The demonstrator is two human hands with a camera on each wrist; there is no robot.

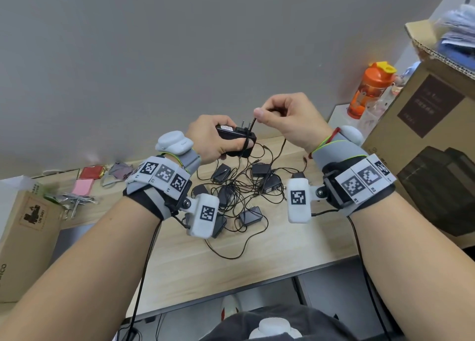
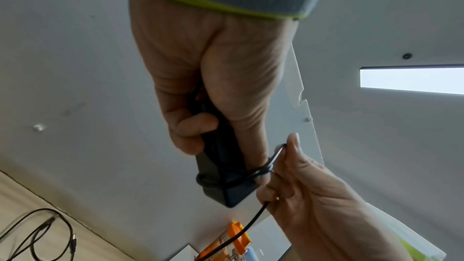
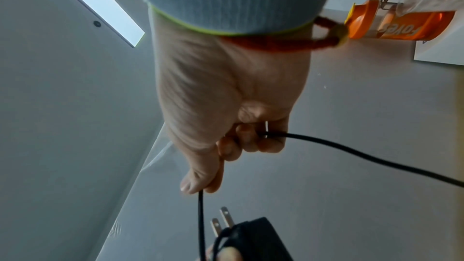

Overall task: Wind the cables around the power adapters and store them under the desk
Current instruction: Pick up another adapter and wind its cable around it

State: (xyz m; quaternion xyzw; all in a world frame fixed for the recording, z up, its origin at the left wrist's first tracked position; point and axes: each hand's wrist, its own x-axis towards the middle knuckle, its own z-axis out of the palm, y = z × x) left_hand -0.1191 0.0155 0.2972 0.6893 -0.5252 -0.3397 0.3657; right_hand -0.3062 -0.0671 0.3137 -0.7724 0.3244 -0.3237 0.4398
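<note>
Up above the worktop (image 1: pixel 180 258), the left hand (image 1: pixel 205 140) has its grip around a black adapter (image 1: pixel 235 136); the right hand (image 1: pixel 288 119) pinches its cable (image 1: pixel 253 125), already looped around it; more adapters (image 1: pixel 250 217) lie tangled below.

A: Left hand (image 1: pixel 208 141)?
B: Raised above the desk, fingers and thumb curled round the adapter (image 1: pixel 236 137), thumb laid over the wound turns.
A: Right hand (image 1: pixel 288 119)?
B: Raised just beside it, thumb and forefinger pinching the cable (image 3: pixel 200 215), other fingers curled around it. Both forearms angled inward, wrists strapped.
</note>
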